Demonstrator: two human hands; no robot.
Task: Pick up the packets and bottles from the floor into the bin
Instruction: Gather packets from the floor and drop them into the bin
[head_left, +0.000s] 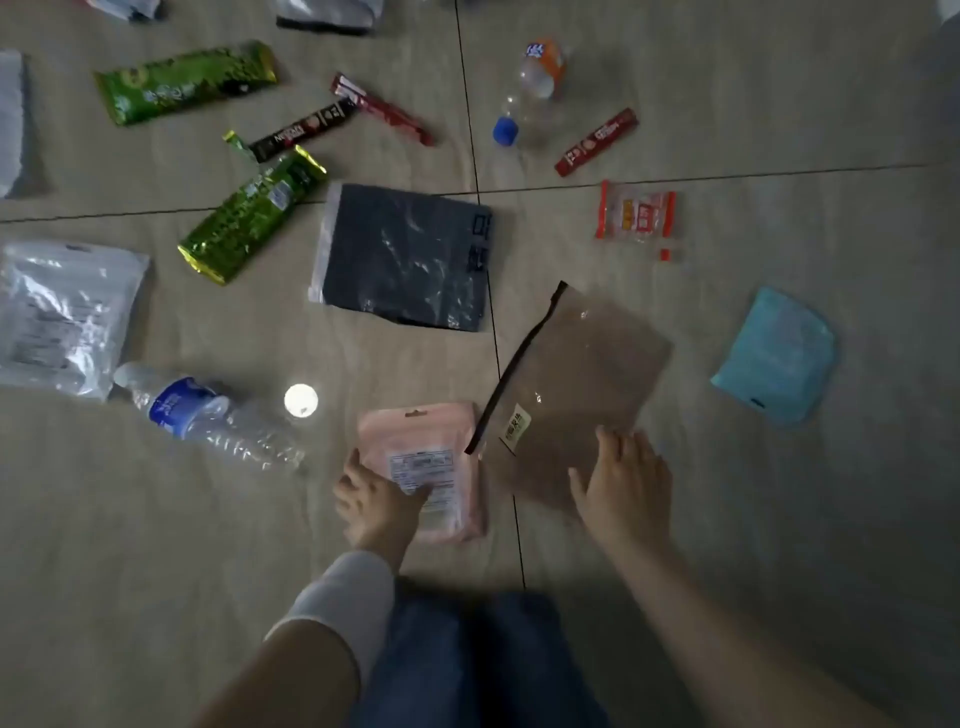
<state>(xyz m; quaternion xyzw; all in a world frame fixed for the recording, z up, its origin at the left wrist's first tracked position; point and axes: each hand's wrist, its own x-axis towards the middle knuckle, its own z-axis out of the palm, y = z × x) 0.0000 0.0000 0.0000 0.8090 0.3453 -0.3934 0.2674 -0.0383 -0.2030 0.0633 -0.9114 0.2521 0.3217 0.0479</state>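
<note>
My left hand (376, 501) grips the lower left corner of a pink packet (441, 447) lying on the floor. My right hand (621, 491) rests fingers spread on the near edge of a brown see-through zip bag (582, 374). A clear water bottle with a blue label (202, 410) lies to the left. A second clear bottle with a blue cap and orange label (530, 93) lies farther off. Between them is a dark packet in clear plastic (408, 254). No bin is in view.
Scattered on the tiled floor: two green packets (182, 83) (252, 218), red and dark stick sachets (382, 109) (597, 141), a red-edged clear wrapper (638, 214), a light blue packet (776, 353), a silvery bag (62, 317). My knees in blue trousers (467, 660) are at the bottom.
</note>
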